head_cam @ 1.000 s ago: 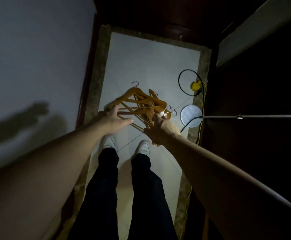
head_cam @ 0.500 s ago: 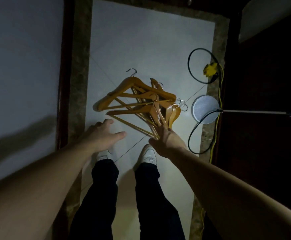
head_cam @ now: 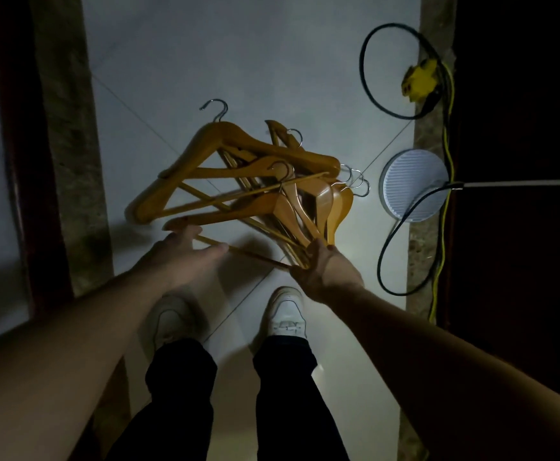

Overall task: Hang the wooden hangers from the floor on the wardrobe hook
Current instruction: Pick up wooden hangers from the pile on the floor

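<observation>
Head view: white tiled floor (head_cam: 238, 61); right hand (head_cam: 325, 269) grasps wooden hangers (head_cam: 258, 144), left hand (head_cam: 178, 259) released, touching them.

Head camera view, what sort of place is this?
Probably a narrow, dim space in a home, perhaps beside a wardrobe: pale tiled floor with a stone border, dark wood trim, and hangers piled underfoot.

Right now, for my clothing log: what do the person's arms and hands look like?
The left forearm and right forearm are bare, with no sleeve in view. The left hand and right hand are bare too: no gloves, and no watch, ring or bracelet that I can make out in this dim light.
</observation>
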The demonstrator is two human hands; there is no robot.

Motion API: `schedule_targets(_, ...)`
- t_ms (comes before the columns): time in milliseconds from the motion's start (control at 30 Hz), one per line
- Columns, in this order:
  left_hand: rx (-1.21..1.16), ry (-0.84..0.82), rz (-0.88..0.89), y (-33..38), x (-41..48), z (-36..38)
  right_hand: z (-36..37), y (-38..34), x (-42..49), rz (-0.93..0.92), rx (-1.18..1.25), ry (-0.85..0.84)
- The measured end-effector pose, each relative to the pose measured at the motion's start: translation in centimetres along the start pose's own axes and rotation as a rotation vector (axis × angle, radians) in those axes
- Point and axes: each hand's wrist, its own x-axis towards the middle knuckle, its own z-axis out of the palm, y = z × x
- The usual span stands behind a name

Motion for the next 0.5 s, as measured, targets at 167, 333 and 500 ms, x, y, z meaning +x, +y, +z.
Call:
schedule_targets(167, 0.011, 0.021, 0.049, 2.0, 4.3, 0.1, 0.5, -0.1, 4.4, -0.026, 0.024, 0.029)
schedule_targets(333, 0.021, 0.023, 0.037, 2.9, 7.9, 0.9, 1.5, 0.4, 7.8, -0.027, -0.007, 0.044)
schedule_targets(500, 0.035, 0.057, 0.085, 4.7, 11.0, 2.6, 2.6, 1.1, 11.3, -0.010, -0.020, 0.056)
